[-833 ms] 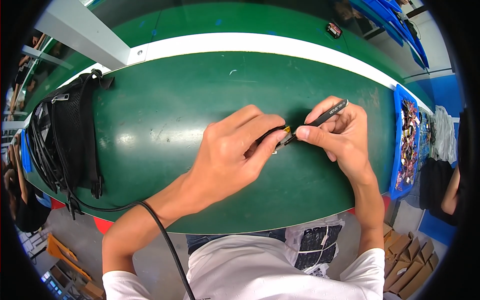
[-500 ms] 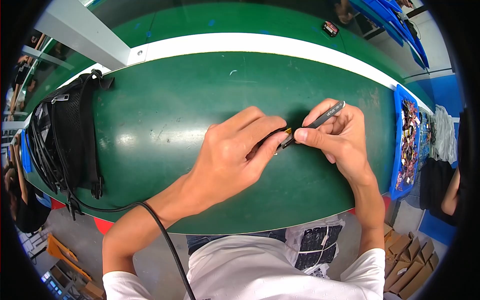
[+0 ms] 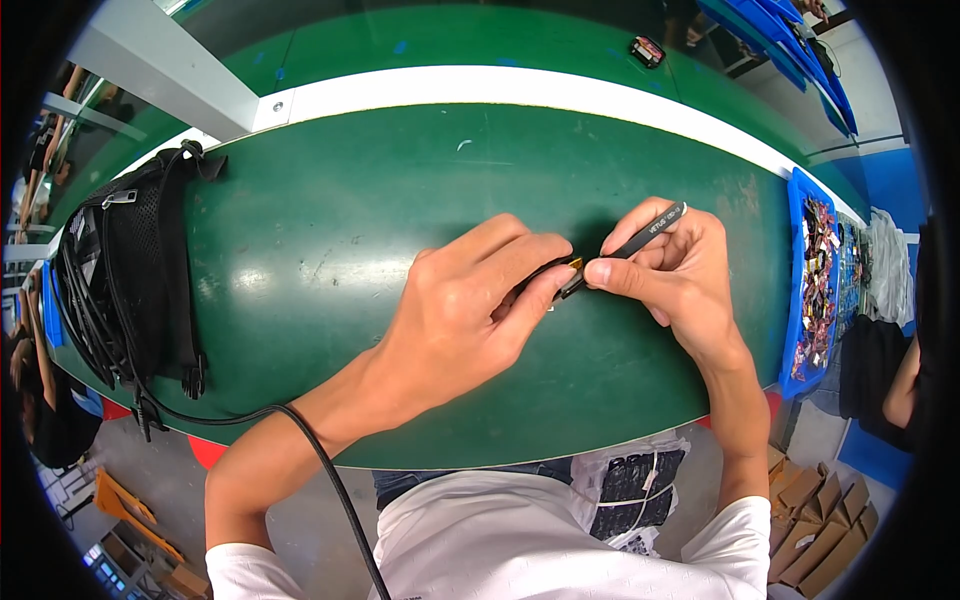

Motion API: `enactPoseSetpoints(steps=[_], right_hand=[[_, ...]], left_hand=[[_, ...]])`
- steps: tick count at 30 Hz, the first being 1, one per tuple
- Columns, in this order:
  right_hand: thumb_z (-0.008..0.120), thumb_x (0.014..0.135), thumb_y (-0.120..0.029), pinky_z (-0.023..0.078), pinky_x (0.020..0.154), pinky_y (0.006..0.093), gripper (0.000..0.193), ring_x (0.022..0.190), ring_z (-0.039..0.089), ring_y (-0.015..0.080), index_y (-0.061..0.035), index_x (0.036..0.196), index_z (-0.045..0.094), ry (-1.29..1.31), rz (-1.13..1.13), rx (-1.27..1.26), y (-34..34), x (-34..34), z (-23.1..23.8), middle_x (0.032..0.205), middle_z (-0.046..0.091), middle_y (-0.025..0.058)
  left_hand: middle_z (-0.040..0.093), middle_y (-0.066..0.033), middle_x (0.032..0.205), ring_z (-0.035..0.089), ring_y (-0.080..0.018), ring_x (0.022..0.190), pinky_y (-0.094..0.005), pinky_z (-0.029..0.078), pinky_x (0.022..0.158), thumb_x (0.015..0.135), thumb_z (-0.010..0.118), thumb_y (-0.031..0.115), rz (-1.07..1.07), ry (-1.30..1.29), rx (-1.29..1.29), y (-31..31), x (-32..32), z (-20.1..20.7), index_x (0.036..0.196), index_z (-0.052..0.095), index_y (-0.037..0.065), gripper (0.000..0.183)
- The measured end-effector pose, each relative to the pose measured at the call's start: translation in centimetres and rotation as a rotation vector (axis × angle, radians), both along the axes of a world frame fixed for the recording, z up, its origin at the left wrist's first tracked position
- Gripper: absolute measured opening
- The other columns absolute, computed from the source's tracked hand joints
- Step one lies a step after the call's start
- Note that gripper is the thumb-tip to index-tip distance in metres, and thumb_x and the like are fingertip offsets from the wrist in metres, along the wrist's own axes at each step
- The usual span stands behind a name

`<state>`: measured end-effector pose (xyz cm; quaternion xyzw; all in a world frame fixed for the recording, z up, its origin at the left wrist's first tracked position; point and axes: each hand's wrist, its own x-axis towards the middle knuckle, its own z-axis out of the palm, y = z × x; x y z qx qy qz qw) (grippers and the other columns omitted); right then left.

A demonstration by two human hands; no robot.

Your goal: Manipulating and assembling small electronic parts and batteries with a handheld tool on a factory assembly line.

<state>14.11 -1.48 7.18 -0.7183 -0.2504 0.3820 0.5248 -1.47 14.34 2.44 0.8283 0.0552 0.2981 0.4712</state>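
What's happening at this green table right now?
A person's left hand pinches a small dark part with a yellow bit just above the table. The right hand holds a slim black tool, probably tweezers, angled toward it. Fingers hide much of the part, so I can't tell what it is. A black mesh bag lies left; a blue bin of small components sits right.

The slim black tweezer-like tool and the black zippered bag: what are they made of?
Slim black tweezer-like tool: matte, perhaps coated metal or plastic, looking thin and smooth. Black zippered bag: apparently synthetic fabric, showing mesh weave; its silver zipper pull shines like metal.
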Motion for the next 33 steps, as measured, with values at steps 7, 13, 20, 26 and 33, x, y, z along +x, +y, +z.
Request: enactPoseSetpoints(steps=[7,13,20,26,33], right_hand=[[0.090,0.084,-0.002,0.029,0.047,0.0172,0.019,0.054,0.047,-0.0043,0.0003,0.090,0.072,0.002,0.002,0.019,-0.2,0.1,-0.4,0.065,0.062,-0.0054],[0.089,0.082,0.003,0.028,0.047,0.0175,0.018,0.052,0.044,-0.0040,0.0020,0.089,0.072,-0.101,0.019,0.205,-0.6,0.2,-1.7,0.068,0.065,-0.0031],[0.088,0.081,0.007,0.030,0.047,0.0178,0.018,0.051,0.048,-0.0020,0.0018,0.088,0.072,-0.307,0.053,0.417,-1.2,-0.3,-2.3,0.082,0.078,0.0114],[0.089,0.080,0.004,0.038,0.049,0.0192,0.019,0.057,0.060,0.0037,-0.0002,0.087,0.072,-0.369,0.039,0.491,-1.3,-0.8,-2.4,0.083,0.079,0.0156],[0.089,0.081,0.003,0.039,0.049,0.0198,0.019,0.060,0.064,0.0057,-0.0001,0.087,0.072,-0.344,0.039,0.489,-1.3,-0.9,-2.4,0.084,0.079,0.0162]], left_hand=[[0.069,-0.0050,0.081,0.056,-0.0087,0.056,-0.0267,0.042,0.049,0.090,0.079,0.001,-0.032,0.021,-0.045,0.2,-0.1,0.0,0.105,0.079,0.002,0.016],[0.070,-0.0075,0.086,0.061,-0.0073,0.060,-0.0238,0.045,0.050,0.097,0.072,0.002,-0.104,0.113,-0.273,0.6,-0.3,-0.3,0.113,0.079,0.000,0.017],[0.068,-0.0076,0.090,0.060,-0.0066,0.059,-0.0211,0.042,0.048,0.102,0.068,0.003,-0.151,0.241,-0.533,0.8,-0.5,0.6,0.113,0.078,-0.005,0.017],[0.068,-0.0078,0.089,0.059,-0.0066,0.059,-0.0217,0.042,0.047,0.102,0.067,0.002,-0.137,0.185,-0.575,0.8,-0.5,0.5,0.113,0.077,-0.006,0.017],[0.069,-0.0075,0.089,0.060,-0.0064,0.060,-0.0215,0.042,0.047,0.102,0.068,0.003,-0.120,0.148,-0.522,0.8,-0.6,0.4,0.113,0.078,-0.005,0.017]])
